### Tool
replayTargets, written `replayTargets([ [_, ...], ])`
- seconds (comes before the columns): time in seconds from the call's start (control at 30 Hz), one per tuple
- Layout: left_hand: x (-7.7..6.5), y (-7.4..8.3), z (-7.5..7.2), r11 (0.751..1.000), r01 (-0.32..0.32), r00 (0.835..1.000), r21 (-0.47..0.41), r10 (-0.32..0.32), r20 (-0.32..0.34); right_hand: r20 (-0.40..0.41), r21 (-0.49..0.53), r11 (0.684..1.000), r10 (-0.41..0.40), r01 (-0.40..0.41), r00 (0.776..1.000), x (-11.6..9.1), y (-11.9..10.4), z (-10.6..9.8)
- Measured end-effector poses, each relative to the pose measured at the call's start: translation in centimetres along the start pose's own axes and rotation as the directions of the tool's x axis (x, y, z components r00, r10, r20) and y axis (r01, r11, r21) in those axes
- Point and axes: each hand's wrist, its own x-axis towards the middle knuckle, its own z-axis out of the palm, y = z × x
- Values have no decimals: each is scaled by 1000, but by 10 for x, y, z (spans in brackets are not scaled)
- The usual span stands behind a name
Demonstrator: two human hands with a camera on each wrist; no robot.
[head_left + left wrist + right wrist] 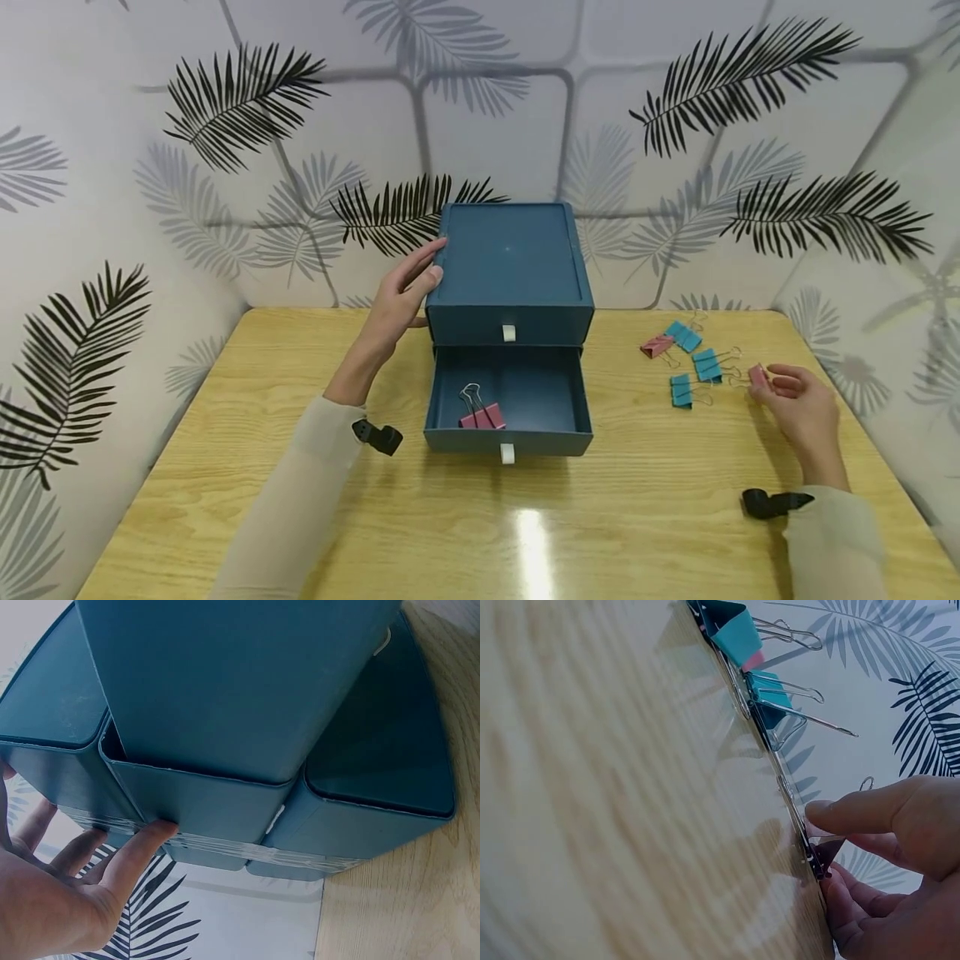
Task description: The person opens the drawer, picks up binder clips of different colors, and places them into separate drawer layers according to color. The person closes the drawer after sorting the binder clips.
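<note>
A dark blue desktop drawer unit [510, 254] stands near the wall, its lower drawer [543, 400] pulled out with a pink binder clip [482, 417] inside. My left hand [397, 302] rests against the unit's left side near the top edge, fingers fairly straight. In the left wrist view, its thumb touches the side panel [217, 799]. Far to the right, my right hand [806, 412] pinches another pink binder clip [758, 376] between thumb and fingers, low at the tabletop. In the right wrist view, the hand partly covers this clip [826, 851].
Left of my right hand lie several teal binder clips [707, 365] and a pink one [657, 346], wire handles sticking out. The wooden table [637, 517] meets a leaf-patterned backdrop [495, 125] behind the unit. White pull tabs [507, 453] stick out from the drawer fronts.
</note>
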Motion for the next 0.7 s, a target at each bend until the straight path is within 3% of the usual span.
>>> replayTargets([
  [0.17, 1, 0, -1, 1000, 2, 1000, -5, -3, -1, 9, -54, 998, -20, 21, 1000, 4, 0, -1],
  [0.37, 0, -1, -1, 1000, 11, 1000, -1, -11, 1, 12, -93, 996, 20, -19, 1000, 4, -2, -1],
  [0.7, -1, 1, 0, 1000, 16, 1000, 6, -16, -2, -5, -20, 996, 82, -82, 997, 1, -7, -5],
])
